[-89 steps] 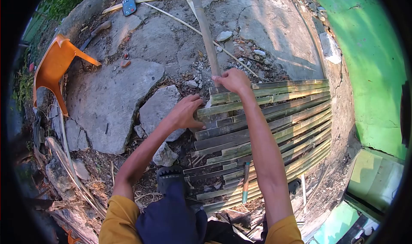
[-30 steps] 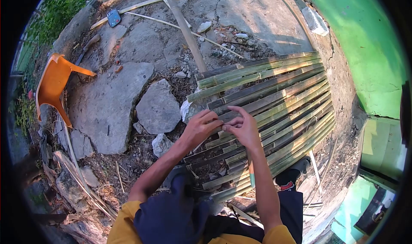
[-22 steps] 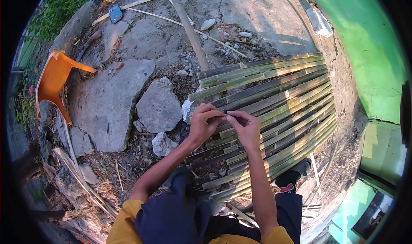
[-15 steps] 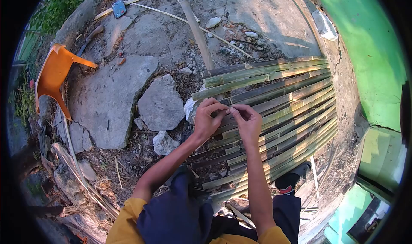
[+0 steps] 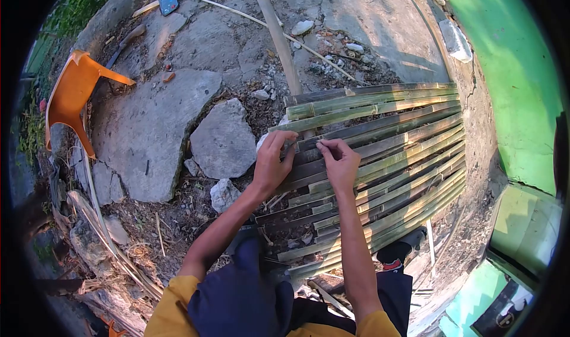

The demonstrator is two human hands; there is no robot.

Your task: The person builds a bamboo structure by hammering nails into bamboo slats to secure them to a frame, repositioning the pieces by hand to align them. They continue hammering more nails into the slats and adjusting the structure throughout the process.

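Split bamboo strips (image 5: 409, 136) lie side by side in a slatted panel in front of me. Over its left ends is my left hand (image 5: 275, 162), its fingertips closed together on something too small to make out. My right hand (image 5: 340, 164) is just to the right, above the upper strips, thumb and index finger pinched on something I cannot make out. A gap separates the two hands. A round pole (image 5: 278, 46) runs from the top of the view to the panel's upper left corner.
An orange plastic chair (image 5: 72, 99) stands at the left. Broken concrete slabs (image 5: 223, 140) and a white rock (image 5: 224, 195) lie left of the panel. A phone (image 5: 168, 2) rests at the upper left. The green wall (image 5: 504, 70) rises at the right.
My hands, together before, have moved apart; the left shifted left and slightly down. The camera view has shifted slightly.
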